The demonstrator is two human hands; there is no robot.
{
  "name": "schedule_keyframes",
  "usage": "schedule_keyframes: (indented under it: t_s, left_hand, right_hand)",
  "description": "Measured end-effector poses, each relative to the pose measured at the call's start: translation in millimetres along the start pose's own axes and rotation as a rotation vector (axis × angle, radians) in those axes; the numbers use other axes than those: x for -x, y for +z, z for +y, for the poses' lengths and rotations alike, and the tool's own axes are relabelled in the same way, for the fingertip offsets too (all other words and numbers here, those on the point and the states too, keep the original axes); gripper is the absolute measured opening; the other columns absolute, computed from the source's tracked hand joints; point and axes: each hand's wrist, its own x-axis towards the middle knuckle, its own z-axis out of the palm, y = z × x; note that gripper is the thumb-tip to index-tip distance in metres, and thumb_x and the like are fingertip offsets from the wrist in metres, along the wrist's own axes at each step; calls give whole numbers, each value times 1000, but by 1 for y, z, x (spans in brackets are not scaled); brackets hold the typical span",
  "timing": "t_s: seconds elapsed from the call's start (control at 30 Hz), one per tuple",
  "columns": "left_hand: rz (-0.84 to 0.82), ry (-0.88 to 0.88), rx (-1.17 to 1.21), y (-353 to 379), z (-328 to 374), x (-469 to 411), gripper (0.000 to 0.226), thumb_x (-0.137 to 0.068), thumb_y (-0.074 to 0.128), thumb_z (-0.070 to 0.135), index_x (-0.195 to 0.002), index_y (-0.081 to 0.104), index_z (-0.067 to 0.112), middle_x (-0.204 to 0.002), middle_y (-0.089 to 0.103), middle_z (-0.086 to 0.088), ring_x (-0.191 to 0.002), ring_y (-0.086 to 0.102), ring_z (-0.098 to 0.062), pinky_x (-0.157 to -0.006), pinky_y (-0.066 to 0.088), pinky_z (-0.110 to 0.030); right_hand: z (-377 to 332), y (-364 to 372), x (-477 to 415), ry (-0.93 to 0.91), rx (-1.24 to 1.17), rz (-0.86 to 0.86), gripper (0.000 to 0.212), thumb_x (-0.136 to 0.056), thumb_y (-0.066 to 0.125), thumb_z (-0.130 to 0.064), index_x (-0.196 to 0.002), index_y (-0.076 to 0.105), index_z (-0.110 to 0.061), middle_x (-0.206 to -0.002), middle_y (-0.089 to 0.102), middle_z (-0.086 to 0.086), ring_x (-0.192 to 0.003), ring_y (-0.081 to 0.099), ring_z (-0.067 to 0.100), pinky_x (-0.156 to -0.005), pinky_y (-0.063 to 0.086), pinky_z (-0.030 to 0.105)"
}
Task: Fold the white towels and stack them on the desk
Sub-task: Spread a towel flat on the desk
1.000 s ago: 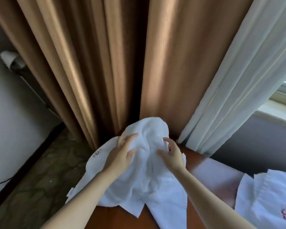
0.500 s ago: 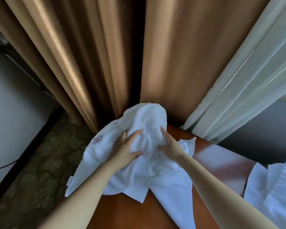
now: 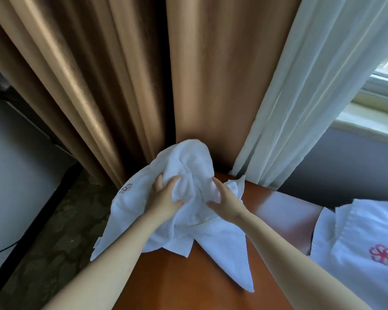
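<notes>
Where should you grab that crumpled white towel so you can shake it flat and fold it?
Probably by two corners. The crumpled towel is bunched in the middle, where the left hand and right hand clutch it, so a grip there keeps it balled up. One pointed corner lies flat on the desk nearest you; pinch it from above. The left side hangs off the desk edge; reach its corner from the left.

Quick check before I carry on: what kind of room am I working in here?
Likely a hotel room, though I can't be sure. Heavy tan curtains hang with a sheer curtain by a window, beside a wooden desk, and the white towels carry an embroidered red logo.
</notes>
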Motion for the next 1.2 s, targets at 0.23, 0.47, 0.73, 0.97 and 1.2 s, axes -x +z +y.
schedule_keyframes:
  t_s: [0.23,0.47,0.73,0.97,1.2]
  left_hand:
    - [-105,116,-134,-17,50,60,82,-89,63,50,-154,18,29,-161,-8,6,-148,18,-23,-110,39,-38]
    - [-123,383,-161,-3,131,121,76,-92,62,44,-153,20,31,-163,0,6,-146,25,-22,-109,40,-34]
    - [-180,570,-175,52,241,181,78,-90,62,45,-154,21,31,-164,1,5,-149,17,-23,-115,33,-40]
    - [-256,643,-176,104,333,225,81,-88,64,45,-155,19,30,-164,-2,1,-151,11,-21,-116,24,-38]
    - [-275,677,-223,163,400,262,83,-90,64,47,-156,17,28,-164,-2,-2,-151,10,-21,-119,22,-38]
  right_hand:
    - [-4,-31,85,-51,340,180,74,-93,60,-31,-155,21,-25,-162,22,1,-150,13,26,-120,20,41]
    - [21,-73,183,14,427,340,69,-91,58,-29,-153,27,-27,-161,21,2,-151,8,25,-121,11,42]
    - [89,-143,297,188,462,473,67,-91,56,-30,-152,30,-24,-156,30,-1,-146,19,22,-116,20,39]
    - [155,-199,377,279,464,525,67,-90,58,-31,-151,31,-22,-154,30,0,-145,21,22,-114,22,37]
    - [221,-245,434,331,436,550,69,-90,58,-31,-152,28,-25,-157,27,-2,-148,17,21,-120,15,44]
